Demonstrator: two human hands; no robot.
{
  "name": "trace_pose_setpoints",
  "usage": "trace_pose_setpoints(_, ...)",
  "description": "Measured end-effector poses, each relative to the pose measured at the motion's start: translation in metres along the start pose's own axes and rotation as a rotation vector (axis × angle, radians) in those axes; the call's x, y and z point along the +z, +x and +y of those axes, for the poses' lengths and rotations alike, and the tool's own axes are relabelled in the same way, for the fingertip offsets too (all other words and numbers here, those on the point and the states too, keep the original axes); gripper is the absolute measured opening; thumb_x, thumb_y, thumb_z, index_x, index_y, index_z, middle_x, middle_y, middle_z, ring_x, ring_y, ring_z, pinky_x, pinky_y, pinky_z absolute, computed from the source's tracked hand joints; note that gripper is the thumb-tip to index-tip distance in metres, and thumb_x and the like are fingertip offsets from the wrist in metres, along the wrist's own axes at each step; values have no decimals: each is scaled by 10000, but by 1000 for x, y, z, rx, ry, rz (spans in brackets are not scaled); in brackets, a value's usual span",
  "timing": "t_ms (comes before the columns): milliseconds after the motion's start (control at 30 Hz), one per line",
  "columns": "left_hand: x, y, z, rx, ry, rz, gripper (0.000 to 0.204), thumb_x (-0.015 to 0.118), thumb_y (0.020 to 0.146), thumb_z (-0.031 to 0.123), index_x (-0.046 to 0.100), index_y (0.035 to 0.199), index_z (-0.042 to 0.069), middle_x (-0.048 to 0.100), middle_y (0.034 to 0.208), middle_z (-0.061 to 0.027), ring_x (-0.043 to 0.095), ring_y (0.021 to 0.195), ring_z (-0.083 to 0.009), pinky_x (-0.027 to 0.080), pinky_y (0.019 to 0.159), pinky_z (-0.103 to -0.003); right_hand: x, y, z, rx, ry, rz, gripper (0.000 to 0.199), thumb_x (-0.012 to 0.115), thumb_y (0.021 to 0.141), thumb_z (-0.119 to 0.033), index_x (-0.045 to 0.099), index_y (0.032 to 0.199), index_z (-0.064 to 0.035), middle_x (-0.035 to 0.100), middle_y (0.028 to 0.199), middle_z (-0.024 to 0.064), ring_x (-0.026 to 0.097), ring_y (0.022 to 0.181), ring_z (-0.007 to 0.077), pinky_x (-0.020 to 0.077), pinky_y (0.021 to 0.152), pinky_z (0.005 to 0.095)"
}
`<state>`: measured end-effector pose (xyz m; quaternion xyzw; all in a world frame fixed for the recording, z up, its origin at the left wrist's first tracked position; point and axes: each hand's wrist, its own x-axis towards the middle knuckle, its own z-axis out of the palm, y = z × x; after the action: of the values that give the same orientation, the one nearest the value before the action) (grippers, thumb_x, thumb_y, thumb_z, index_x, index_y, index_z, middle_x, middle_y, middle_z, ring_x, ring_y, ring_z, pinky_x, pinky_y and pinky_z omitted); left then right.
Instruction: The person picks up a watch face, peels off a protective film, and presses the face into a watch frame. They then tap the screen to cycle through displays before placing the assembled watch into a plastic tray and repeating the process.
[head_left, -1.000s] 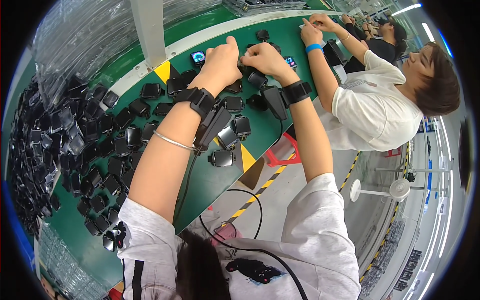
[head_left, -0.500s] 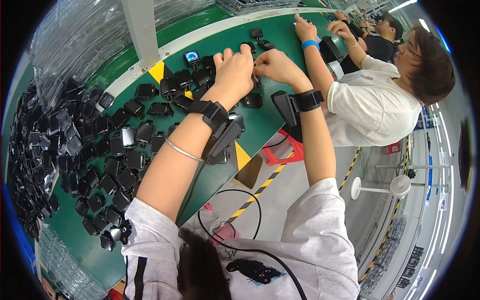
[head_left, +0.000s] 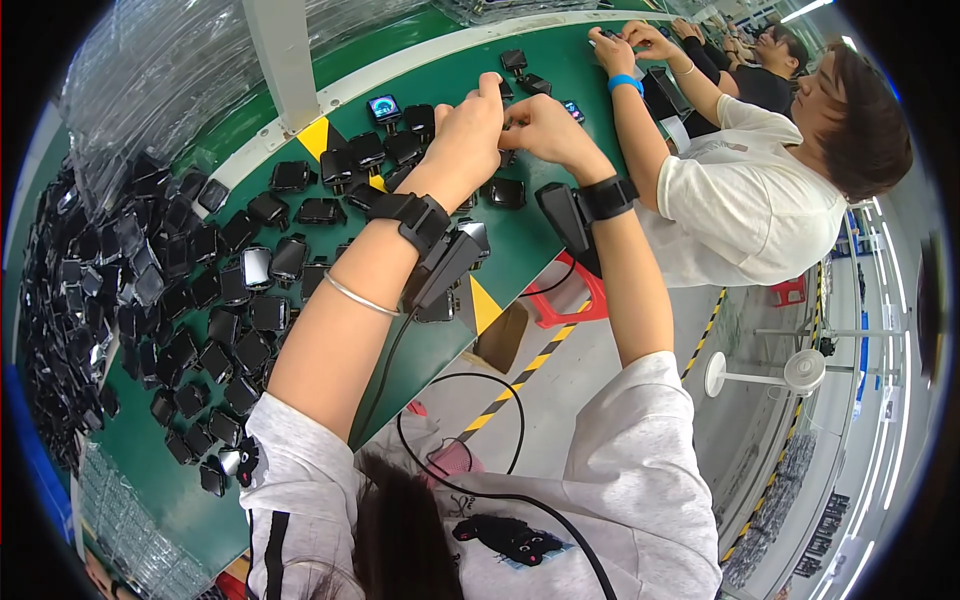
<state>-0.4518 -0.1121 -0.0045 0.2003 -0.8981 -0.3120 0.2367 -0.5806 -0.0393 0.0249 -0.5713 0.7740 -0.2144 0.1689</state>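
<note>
Over the far part of the green table, my left hand [head_left: 464,138] and my right hand [head_left: 548,132] meet with curled fingers. A dark bit shows between them, but my fingers hide most of it and I cannot make out its kind. A square smartwatch [head_left: 383,110] with a lit screen stands beyond my left hand. Another lit smartwatch [head_left: 573,111] lies just right of my right hand. Dark smartwatches [head_left: 367,150] lie left of my left hand, and one more dark smartwatch [head_left: 507,192] rests below my hands.
A large heap of black smartwatches [head_left: 80,290] fills the left side. A white post [head_left: 283,70] rises at the table's far edge, beside clear plastic wrapping [head_left: 165,90]. At the right, a co-worker in a white shirt [head_left: 745,195] handles something small. A red stool [head_left: 570,302] stands below the table.
My hands stay together and shift slightly, the right fingers closing in toward the left. A lit smartwatch now shows beside my right hand. The co-worker's hands have come together.
</note>
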Motion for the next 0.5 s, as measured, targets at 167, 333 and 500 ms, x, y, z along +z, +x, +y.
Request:
trace_pose_setpoints(167,6,-5,5,51,77,134,653,633,663,-79,322,1235,-28,615,974,-215,619,875,-383,393,810,-466,17,-17,-9,-31,-32,264,156,705,629,-118,701,748,-17,636,639,148,635,615,267,496,599,344)
trace_pose_setpoints(333,5,-4,10,63,85,72,633,626,671,-46,339,1234,-24,640,873,-182,616,879,-375,392,799,-453,33,-26,-4,-131,-59,491,121,677,648,-62,675,755,-5,644,684,141,629,624,262,495,600,325)
trace_pose_setpoints(500,3,-2,13,78,215,-11,615,671,671,27,375,1208,-24,651,762,-136,611,907,-338,385,788,-427,35,-36,6,-141,218,504,94,664,762,-68,642,793,18,587,657,43,546,570,129,432,542,238)
